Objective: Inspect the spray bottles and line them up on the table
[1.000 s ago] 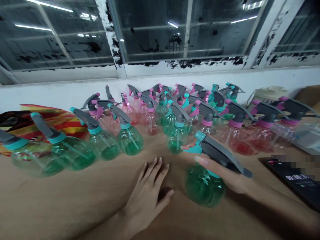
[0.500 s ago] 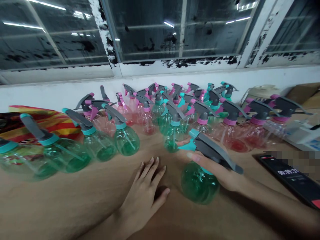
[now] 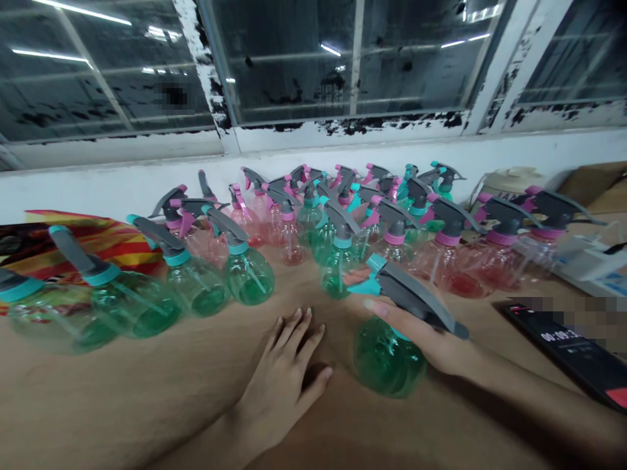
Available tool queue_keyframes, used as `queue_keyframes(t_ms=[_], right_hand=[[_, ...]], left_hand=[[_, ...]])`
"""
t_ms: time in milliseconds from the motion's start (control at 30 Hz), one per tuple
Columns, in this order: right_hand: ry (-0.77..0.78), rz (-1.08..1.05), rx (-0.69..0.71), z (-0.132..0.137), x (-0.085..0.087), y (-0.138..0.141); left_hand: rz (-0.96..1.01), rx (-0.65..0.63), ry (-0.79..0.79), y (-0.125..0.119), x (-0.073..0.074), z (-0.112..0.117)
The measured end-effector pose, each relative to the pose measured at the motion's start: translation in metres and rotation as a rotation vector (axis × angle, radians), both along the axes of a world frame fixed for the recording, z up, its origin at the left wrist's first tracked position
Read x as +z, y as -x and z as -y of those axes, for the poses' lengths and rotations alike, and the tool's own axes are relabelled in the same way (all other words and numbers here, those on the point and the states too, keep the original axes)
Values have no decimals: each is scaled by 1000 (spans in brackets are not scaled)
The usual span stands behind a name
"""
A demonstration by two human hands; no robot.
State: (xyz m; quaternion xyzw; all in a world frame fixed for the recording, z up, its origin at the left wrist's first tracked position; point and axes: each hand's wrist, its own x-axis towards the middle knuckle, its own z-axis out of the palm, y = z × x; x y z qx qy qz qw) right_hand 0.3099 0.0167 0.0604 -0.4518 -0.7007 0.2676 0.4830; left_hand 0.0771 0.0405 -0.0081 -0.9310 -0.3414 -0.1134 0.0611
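R hand (image 3: 431, 336) wrapped round neck of green spray bottle (image 3: 389, 356) upright on table (image 3: 122, 405) nr front, apart from assembled rows behind; L hand (image 3: 287, 378) flat, fingers spread, holding nothing.

You have bare table (image 3: 122, 405) in front of and to the left of your left hand (image 3: 284, 382). Ahead, a dense crowd of spray bottles (image 3: 337, 228) blocks the way to the wall. A row of green bottles (image 3: 196, 287) closes the left, and a phone (image 3: 573, 349) lies on the right.
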Motion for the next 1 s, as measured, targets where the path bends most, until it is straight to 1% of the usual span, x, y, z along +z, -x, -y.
queue_keyframes(t_ms=[167,267,367,433,500,633,733,833,933,1000], right_hand=[[44,6,-3,0,2,0],[49,6,-12,1,6,1],[47,15,7,2,11,1],[64,33,23,4,12,0],[69,43,19,5,9,-1],[38,43,-31,6,4,-1],[26,-6,-5,4,3,-1],[74,-71,11,2,0,-1],[117,-76,-3,2,-5,0],[56,-64,-27,2,-6,1]], left_hand=[[-4,-2,-13,0,-1,-1],[-7,-1,-8,0,-1,-1],[5,-1,-4,-1,-1,-1],[8,-1,-6,-1,-2,-1],[1,-1,-6,0,-2,-1],[-9,3,2,0,0,0],[-11,4,12,0,1,0],[-19,5,11,0,0,0],[-23,7,6,-1,0,1],[-24,9,6,-1,0,1]])
